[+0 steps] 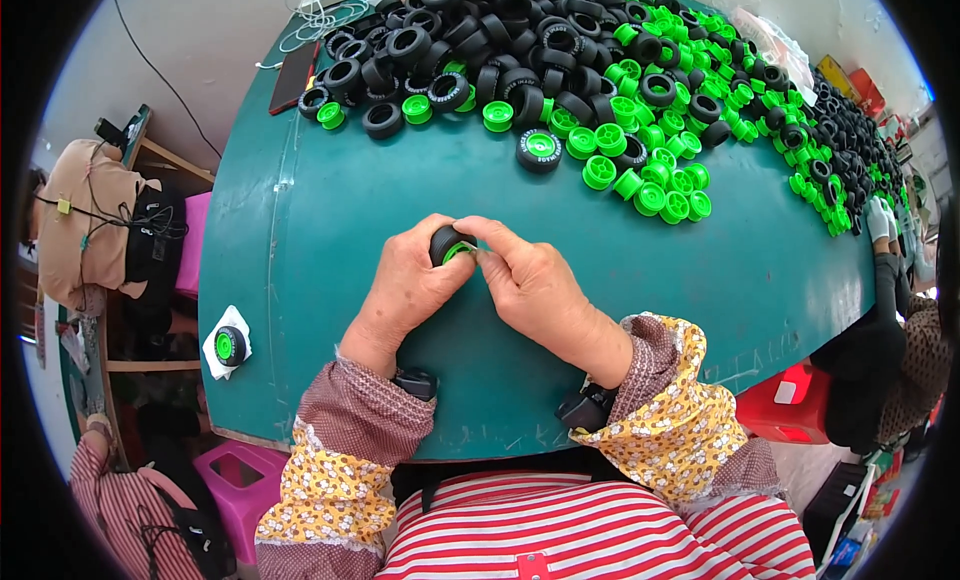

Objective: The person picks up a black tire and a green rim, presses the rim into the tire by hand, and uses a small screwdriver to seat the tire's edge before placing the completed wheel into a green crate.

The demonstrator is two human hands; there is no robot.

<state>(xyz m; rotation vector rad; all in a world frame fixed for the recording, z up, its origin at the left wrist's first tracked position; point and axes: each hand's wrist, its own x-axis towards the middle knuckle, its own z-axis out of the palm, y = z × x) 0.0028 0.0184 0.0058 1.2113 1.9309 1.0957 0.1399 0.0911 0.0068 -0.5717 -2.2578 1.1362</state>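
Note:
Above the near middle of the green table, both my hands meet on one small toy wheel. It is a black rubber tyre [447, 242] with a bright green hub partly seated inside it. My left hand [412, 280] is closed around the tyre from the left. From the right, my right hand [530, 283] grips the same tyre, with its index finger across the top and its thumb at the green rim. My fingers cover part of the hub. Beyond them on the tabletop, a fitted wheel [540, 151] lies at the front of the pile.
A heap of black tyres [480, 40] and green hubs [650, 130] covers the table's far side. At the left edge, a wheel [230, 346] rests on white paper. A dark flat phone-like device [293, 78] lies far left. Co-workers sit at both sides; a gloved hand [878, 223] shows at right.

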